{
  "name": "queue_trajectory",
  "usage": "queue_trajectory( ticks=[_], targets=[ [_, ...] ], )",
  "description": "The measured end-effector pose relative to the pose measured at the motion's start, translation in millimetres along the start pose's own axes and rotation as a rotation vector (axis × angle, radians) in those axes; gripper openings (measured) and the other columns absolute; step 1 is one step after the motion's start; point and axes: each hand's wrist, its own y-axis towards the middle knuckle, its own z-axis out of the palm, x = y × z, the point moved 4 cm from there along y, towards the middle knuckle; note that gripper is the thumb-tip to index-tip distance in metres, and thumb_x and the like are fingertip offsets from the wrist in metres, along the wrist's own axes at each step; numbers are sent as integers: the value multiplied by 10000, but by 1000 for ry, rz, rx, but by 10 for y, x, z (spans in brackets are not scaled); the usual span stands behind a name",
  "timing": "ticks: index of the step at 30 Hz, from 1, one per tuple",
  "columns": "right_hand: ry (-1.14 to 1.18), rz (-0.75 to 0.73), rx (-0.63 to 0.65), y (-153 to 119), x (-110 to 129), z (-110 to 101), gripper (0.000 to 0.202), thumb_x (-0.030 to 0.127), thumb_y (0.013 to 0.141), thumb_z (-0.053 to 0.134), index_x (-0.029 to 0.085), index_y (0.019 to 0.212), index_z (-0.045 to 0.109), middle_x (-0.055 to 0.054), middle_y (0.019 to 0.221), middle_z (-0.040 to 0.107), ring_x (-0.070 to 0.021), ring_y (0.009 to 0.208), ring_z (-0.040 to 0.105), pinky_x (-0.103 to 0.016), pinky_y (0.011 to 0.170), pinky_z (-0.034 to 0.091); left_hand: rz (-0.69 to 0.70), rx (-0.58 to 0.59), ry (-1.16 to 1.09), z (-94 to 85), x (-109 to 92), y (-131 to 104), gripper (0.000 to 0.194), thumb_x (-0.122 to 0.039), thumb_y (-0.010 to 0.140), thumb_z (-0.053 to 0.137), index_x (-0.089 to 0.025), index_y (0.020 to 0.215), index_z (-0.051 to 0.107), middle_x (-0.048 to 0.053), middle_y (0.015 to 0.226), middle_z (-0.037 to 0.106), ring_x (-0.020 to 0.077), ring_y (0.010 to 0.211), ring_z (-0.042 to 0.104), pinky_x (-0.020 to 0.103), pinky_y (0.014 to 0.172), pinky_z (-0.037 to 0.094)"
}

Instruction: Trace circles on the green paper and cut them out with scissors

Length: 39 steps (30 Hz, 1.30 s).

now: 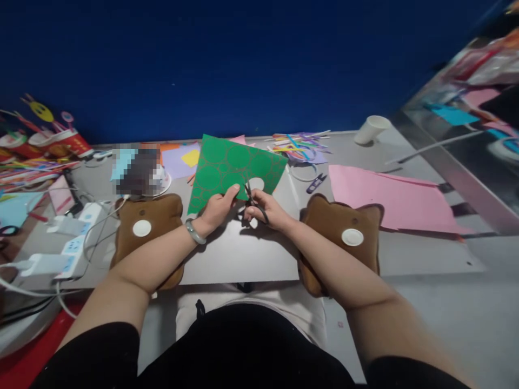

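Note:
A green sheet [237,158] printed with circles of several sizes is held up over the middle of the table. My left hand [219,209] pinches its lower edge, thumb on top, with a bracelet at the wrist. In my right hand [266,209] are dark scissors [259,205], their blades pointing up at the sheet's lower edge, near a pale round gap. How far the blades are apart is hard to make out.
Brown cushions [160,208] lie under both forearms. A pink sheet [393,200], a paper cup [372,130] and small snips [316,183] are to the right. Colored strips [298,146] lie behind the green sheet. A power strip [83,243] with cables is at left.

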Motion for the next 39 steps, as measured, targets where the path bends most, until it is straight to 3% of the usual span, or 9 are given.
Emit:
queue_trajectory(
  ticks=[12, 25, 31, 39],
  targets=[
    [-85, -19, -48, -33, 92, 6, 677, 795, 795, 861, 236, 955, 515, 14, 731, 708, -136, 629, 652, -291, 646, 570, 13, 90, -87, 30, 2, -21, 732, -911, 848, 618, -230, 581, 587, -15, 570, 538, 134, 589, 481, 309, 645, 407],
    [-118, -7, -112, -55, 109, -11, 706, 837, 769, 845, 255, 921, 477, 36, 663, 681, -138, 561, 604, -287, 589, 534, 59, 164, -126, 54, -76, -95, 721, -867, 905, 608, -236, 577, 491, -42, 567, 448, 121, 584, 420, 307, 634, 381],
    [-119, -15, -147, -58, 108, -22, 705, 842, 749, 857, 253, 898, 501, 31, 670, 679, -139, 573, 616, -286, 583, 530, 27, 202, -85, 83, -40, -119, 765, -911, 916, 534, -228, 574, 491, -34, 584, 458, 124, 599, 418, 312, 644, 367],
    [-122, -27, -158, -45, 106, -30, 702, 835, 746, 866, 257, 884, 492, 42, 644, 672, -136, 550, 622, -284, 562, 532, 5, 220, -112, 100, -43, -128, 736, -882, 894, 595, -233, 569, 474, -36, 586, 440, 123, 592, 407, 321, 645, 352]
  ],
)
